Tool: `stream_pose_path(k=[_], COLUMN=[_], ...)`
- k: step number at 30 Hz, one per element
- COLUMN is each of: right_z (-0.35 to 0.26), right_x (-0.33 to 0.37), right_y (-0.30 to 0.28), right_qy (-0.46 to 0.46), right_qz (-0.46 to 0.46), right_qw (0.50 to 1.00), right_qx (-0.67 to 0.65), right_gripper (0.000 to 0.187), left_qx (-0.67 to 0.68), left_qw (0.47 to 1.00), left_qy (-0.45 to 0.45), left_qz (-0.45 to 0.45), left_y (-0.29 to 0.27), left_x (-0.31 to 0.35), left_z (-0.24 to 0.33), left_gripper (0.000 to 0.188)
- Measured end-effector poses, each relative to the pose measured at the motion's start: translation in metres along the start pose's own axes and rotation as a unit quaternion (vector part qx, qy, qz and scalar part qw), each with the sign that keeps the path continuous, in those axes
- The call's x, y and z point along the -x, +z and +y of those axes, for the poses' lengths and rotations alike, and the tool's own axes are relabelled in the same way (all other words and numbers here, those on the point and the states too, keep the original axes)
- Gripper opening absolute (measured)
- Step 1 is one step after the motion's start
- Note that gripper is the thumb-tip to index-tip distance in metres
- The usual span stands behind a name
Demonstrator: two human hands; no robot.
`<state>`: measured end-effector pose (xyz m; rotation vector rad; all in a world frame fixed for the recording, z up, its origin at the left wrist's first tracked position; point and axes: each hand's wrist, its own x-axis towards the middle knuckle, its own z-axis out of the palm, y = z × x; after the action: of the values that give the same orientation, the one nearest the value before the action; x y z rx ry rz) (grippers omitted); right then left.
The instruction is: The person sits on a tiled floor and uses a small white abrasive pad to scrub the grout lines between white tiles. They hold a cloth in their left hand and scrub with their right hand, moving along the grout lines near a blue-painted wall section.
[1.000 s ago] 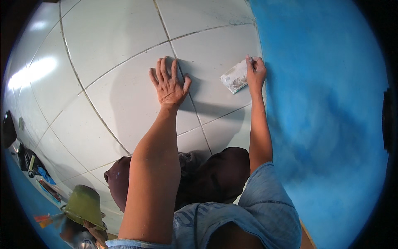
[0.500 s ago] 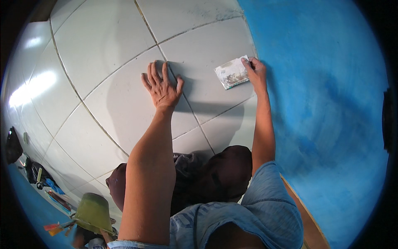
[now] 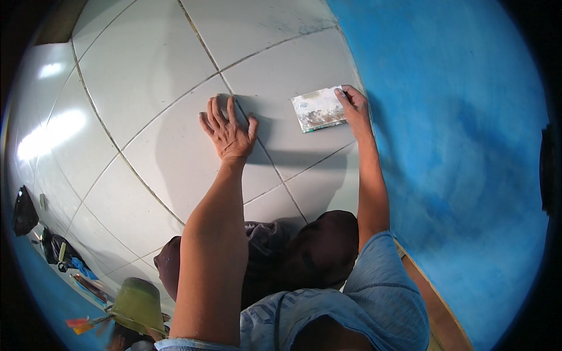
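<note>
My left hand (image 3: 229, 134) lies on the white tile floor (image 3: 170, 137), its fingers spread over the tile next to a grout line. To the right, my right hand (image 3: 355, 110) grips a flat piece of folded white card (image 3: 320, 109) by its right end, the thumb on top. Grey-brown dirt smears the card, and a strip of green shows along its lower edge. It is low over the floor, close to the foot of the blue wall; whether it touches the tile I cannot tell.
The blue wall (image 3: 451, 140) runs along my right side. At the lower left are a green bucket (image 3: 138, 304), with part of another person behind it, an orange-and-yellow item (image 3: 80, 324) and black plastic bags (image 3: 58, 248). A dark object (image 3: 58, 29) stands at the far left.
My right hand and the card have shifted slightly left and toward me. My left hand keeps its place on the tile, and the whole view has moved a little.
</note>
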<state>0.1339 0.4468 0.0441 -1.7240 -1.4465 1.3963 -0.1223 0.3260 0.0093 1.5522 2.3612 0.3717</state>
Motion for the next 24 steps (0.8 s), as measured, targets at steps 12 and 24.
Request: stream_pose_path(k=[12,24], right_z=[0.001,-0.043], right_x=[0.003,0.046], right_y=[-0.021,-0.057], right_qy=[0.085,-0.022], right_qz=[-0.037,-0.027], right_qw=[0.991,0.999], right_qx=[-0.1,0.008], right_gripper=[0.024,0.018], left_qx=[-0.005,-0.006], left_qw=[1.0,1.0], left_qy=[0.006,0.007], left_qz=[0.007,-0.001], left_y=[-0.001,-0.003], left_x=[0.001,0.002], left_z=[0.002,0.001], left_gripper=[0.062,0.063])
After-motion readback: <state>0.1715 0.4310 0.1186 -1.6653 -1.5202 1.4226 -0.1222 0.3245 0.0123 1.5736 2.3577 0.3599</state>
